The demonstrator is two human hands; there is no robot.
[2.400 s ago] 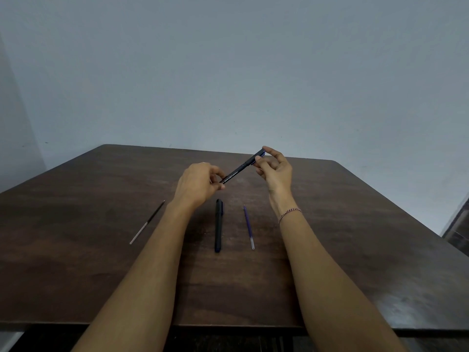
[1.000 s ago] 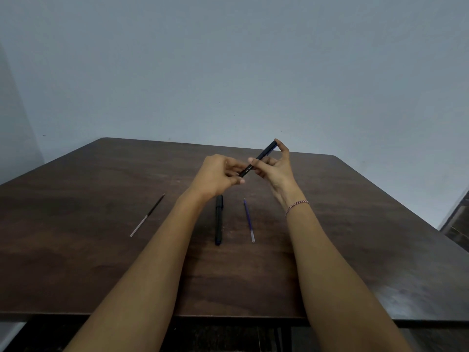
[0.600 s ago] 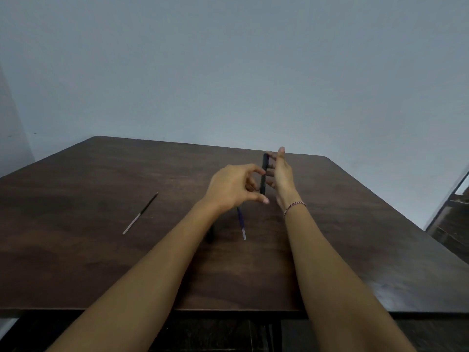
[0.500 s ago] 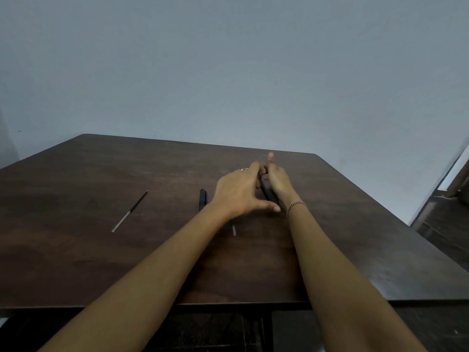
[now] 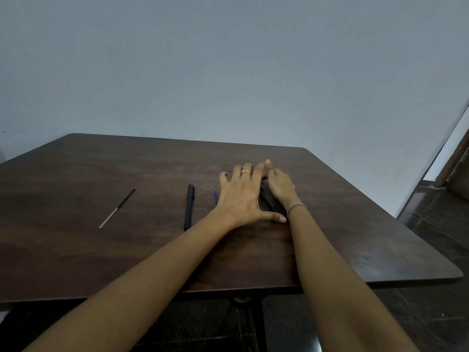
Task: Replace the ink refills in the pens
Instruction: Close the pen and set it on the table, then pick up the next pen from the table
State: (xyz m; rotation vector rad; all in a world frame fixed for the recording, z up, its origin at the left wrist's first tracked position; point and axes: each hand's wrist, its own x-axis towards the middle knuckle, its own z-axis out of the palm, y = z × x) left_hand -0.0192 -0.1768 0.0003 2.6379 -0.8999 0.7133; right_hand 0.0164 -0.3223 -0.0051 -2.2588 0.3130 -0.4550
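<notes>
My left hand (image 5: 241, 196) lies spread flat, palm down, over the middle of the brown table (image 5: 88, 255); it wears a ring. It covers most of a blue refill (image 5: 216, 195), whose far tip shows by the little finger. My right hand (image 5: 280, 186), with a bracelet at the wrist, is low beside it and keeps hold of the far part of a dark pen (image 5: 267, 201) that lies on the table between both hands. The fingertips on this pen are partly hidden by my left fingers. A second black pen (image 5: 189, 207) lies to the left.
A thin black and silver refill (image 5: 118, 208) lies alone further left on the table. The table's rounded right corner (image 5: 456, 274) is near my right forearm. A pale wall stands behind the table, and a dark floor and doorway are at the right.
Both hands came down from the air to the table. The dark pen went from tilted between my fingers to lying on the wood. My left hand let go and spread flat.
</notes>
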